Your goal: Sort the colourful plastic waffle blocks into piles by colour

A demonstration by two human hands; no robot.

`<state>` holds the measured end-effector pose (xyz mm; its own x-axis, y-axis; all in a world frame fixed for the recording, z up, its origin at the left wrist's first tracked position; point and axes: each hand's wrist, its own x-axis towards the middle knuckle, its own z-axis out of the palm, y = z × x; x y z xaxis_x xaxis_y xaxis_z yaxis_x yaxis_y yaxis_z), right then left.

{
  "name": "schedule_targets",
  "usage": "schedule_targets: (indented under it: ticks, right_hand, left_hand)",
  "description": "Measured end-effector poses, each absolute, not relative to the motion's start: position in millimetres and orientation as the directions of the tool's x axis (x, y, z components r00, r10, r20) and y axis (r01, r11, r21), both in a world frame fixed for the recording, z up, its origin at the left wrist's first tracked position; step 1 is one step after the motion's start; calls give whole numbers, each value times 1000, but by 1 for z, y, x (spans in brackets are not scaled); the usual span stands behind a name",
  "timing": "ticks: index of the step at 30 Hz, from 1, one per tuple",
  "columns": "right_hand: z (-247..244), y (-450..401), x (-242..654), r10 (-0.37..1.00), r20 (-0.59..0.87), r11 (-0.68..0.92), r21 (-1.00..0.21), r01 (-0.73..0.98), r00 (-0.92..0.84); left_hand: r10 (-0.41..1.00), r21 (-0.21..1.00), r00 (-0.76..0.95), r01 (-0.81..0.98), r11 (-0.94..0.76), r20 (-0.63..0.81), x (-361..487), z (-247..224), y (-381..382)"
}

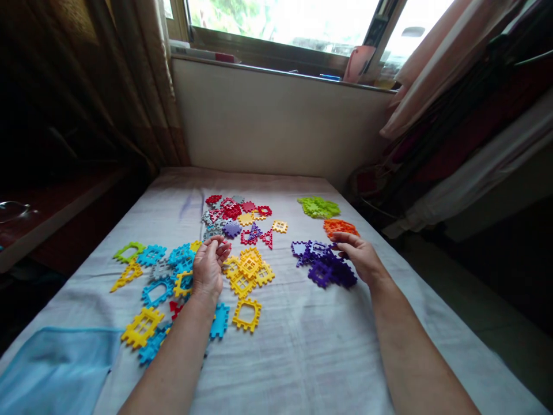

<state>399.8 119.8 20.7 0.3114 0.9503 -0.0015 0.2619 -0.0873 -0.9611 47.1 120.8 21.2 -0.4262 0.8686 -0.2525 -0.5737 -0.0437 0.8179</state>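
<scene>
My left hand is above the table among blue and yellow toothed plastic building pieces. Its fingers are loosely curled with small gaps, and no piece shows in them. Just right of it lies a heap of yellow window-shaped pieces, and below that a single yellow frame piece. My right hand is at the right edge of a pile of purple pieces. Its fingers reach left over the pile, thumb and forefinger apart, with nothing visible between them. Blue pieces spread left of my left arm, partly hidden by it.
Lime-green pieces and orange pieces form piles at the back right. Mixed red, grey and purple pieces lie at the back middle. A light blue cloth covers the front left corner. Hanging clothes are at the right.
</scene>
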Motion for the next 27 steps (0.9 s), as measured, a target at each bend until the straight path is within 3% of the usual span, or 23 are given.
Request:
schedule_targets:
  ticks: [3, 9, 14, 19, 27]
  right_hand:
    - [12, 117, 403, 940, 13, -90, -955, 284, 342]
    - [16, 125, 398, 890, 184, -17, -901, 434, 416]
    - [39, 147, 338, 956, 267, 129, -762, 635, 126]
    - [45, 175, 240, 926, 255, 372, -479, 795, -280]
    - [34, 204, 160, 910, 159, 408, -195, 892, -382]
  left_hand:
    - [869, 821, -424, -569, -38, -253, 47, 22, 121]
    - [855, 804, -427, -594, -20, -294, 48, 28, 119]
    - [851, 798, -433, -602, -28, -297, 49, 28, 119]
    - [843, 805, -464, -589, -65, -271, 48, 24, 120]
    - [829, 800, -498, -590, -109, -254, 47, 15, 120]
